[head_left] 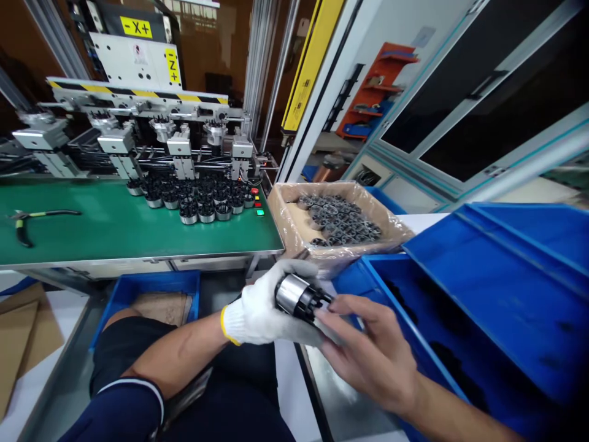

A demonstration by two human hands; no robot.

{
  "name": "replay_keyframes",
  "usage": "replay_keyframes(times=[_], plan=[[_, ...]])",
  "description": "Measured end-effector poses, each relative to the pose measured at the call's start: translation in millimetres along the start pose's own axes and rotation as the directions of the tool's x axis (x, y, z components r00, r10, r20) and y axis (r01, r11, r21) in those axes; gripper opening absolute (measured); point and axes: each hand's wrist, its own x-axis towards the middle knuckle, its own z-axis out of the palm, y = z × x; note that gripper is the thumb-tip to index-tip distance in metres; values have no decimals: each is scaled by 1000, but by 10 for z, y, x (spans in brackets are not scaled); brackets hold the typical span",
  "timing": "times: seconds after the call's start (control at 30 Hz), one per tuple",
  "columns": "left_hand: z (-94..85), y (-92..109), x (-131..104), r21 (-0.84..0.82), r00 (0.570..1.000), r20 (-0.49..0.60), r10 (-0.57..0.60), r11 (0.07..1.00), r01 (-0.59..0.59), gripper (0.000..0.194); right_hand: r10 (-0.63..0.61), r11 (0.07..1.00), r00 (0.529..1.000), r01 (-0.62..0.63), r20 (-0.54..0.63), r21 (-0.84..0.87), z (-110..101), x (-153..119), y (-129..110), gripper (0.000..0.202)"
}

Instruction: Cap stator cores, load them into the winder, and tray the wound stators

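Observation:
My left hand (263, 312), in a white knit glove with a yellow cuff, is wrapped around a motor stator (294, 296). It has a bright steel ring, with black plastic prongs that face right. My bare right hand (375, 353) has its fingers closed in at the pronged end, touching the black plastic; some fingertips are hidden. Both hands are above my lap, in front of a lined box (288, 215) that holds many grey-and-black ring-shaped parts (343, 218).
Similar stators (206, 212) stand grouped on the green bench (92, 236), with pliers (43, 215) at left. Behind them is a machine with several clamp stations (179, 144). Blue bins (460, 307) holding dark parts stand right; another blue bin (133, 282) sits under the bench.

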Motion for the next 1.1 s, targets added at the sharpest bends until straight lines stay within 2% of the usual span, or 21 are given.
replay_keyframes(times=[0.07, 0.13, 0.23, 0.3, 0.43, 0.6, 0.67, 0.73, 0.77, 0.83, 0.9, 0.93, 0.97, 1.03, 1.1], plan=[[-16, 66, -34, 68, 999, -20, -29, 997, 30, 87, 56, 998, 998, -55, -38, 15, -5, 49, -7, 41], [-17, 125, -52, 104, 999, -27, -34, 994, 36, 86, 40, 999, 999, -40, -15, 20, -8, 107, -8, 45], [-7, 173, -62, 149, 999, -28, -39, 988, 43, 88, -28, 1000, 999, 28, 16, 3, -9, 162, 1, 39], [-2, 182, -71, 194, 999, -25, -47, 980, 51, 88, -23, 1000, 1000, 23, 7, -9, -5, 164, 3, 36], [-5, 178, -98, 274, 1000, -23, -1, 962, 7, 82, -53, 998, 999, 53, 9, -17, 19, 117, -7, 39], [-18, 125, -115, 271, 999, -3, 52, 961, -49, 79, -40, 999, 999, 40, 10, 33, 18, 115, -29, 42], [-30, 84, -122, 288, 995, -36, 97, 954, -82, 80, 11, 993, 999, -15, 35, 116, -4, 142, -31, 44], [-48, 40, -131, 318, 983, -66, 173, 937, -143, 83, 134, 957, 989, -144, 57, 253, -25, 166, -32, 44], [-59, 20, -134, 331, 973, -66, 222, 925, -189, 85, 225, 915, 973, -231, 60, 332, -29, 174, -35, 43], [-74, -4, -137, 344, 944, -31, 328, 890, -298, 88, 401, 788, 910, -401, 105, 467, -20, 181, -44, 36], [-73, 7, -138, 373, 918, 26, 395, 848, -376, 90, 481, 669, 854, -505, 201, 545, 7, 180, -55, 20], [-65, 29, -138, 405, 921, 41, 388, 836, -370, 91, 486, 647, 841, -529, 239, 549, 23, 176, -56, 13], [-54, 61, -139, 446, 937, 44, 348, 832, -330, 92, 477, 662, 843, -530, 248, 530, 37, 170, -52, 6], [-24, 138, -141, 530, 983, 25, 184, 831, -169, 103, 412, 791, 898, -435, 151, 431, 56, 149, -29, 6], [4, 201, -140, 575, 999, -34, 8, 818, 13, 109, 235, 944, 972, -232, 14, 236, 61, 120, 9, 16]])
